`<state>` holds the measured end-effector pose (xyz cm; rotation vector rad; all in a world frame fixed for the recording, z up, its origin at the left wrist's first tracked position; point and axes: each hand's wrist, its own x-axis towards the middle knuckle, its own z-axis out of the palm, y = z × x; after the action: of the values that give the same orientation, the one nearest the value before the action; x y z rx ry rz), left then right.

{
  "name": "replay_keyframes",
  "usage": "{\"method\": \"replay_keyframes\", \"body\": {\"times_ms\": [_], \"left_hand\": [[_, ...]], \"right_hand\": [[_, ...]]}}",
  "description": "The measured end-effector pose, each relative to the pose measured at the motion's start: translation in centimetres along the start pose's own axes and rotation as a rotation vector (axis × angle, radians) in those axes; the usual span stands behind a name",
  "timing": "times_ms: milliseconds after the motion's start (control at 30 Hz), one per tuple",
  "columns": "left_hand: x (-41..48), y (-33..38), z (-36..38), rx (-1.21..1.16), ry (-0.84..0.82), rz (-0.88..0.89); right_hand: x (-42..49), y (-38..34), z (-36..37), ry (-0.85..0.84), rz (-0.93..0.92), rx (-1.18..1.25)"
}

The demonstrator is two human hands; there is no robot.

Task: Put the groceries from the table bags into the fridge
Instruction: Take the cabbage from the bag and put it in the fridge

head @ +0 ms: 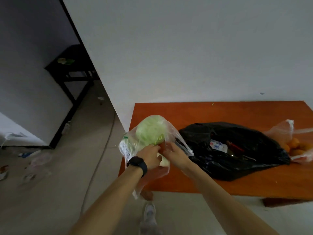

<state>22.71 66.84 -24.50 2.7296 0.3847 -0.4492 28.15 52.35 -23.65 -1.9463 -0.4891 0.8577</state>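
Note:
A clear plastic bag sits at the left end of the orange table. Inside it lies a pale green cabbage and a printed white packet. My left hand, with a black watch on the wrist, grips a pale vegetable at the bag's mouth. My right hand pinches the bag's plastic edge beside it. To the right lies an open black bag with a white packet and a red item showing inside.
A second clear bag with oranges lies at the table's right end. A dark side table stands against the wall at far left. Litter is scattered on the floor. My shoe is near the table's front edge.

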Motion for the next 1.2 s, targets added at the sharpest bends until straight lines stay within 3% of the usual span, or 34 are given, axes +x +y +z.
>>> {"method": "replay_keyframes", "body": {"times_ms": [133,233,400,533,700,800,1000,1100,1200], "left_hand": [[5.7,-2.8,-0.5,-0.007,0.015,-0.113],[8.9,-5.5,-2.0,-0.044,0.101,-0.139],[13.7,-10.3,-4.1,0.011,0.192,-0.027],[17.5,-12.9,-4.5,-0.158,0.225,0.032],[22.0,-15.2,-5.8,-0.330,-0.001,-0.027],[24.1,-16.1,-7.7,-0.508,-0.172,-0.184],[27.3,-17.1,-6.8,-0.609,-0.450,-0.291],[29.0,-18.6,-6.0,-0.783,-0.512,-0.353],[30.2,-20.0,-5.1,-0.894,-0.525,-0.401]], "right_hand": [[7.3,-1.7,1.6,-0.031,0.107,0.018],[12.0,-2.9,1.6,0.093,0.062,-0.049],[16.5,-1.9,0.1,0.235,0.224,-0.251],[18.4,-1.2,0.1,0.227,0.208,-0.297],[21.7,-0.7,-0.6,0.191,0.174,-0.348],[24.0,-1.1,-1.3,0.219,0.212,-0.185],[28.7,0.6,-2.1,0.237,0.319,0.370],[30.0,2.3,-1.9,0.215,0.320,0.485],[30.8,3.9,-1.1,0.161,0.330,0.424]]}}
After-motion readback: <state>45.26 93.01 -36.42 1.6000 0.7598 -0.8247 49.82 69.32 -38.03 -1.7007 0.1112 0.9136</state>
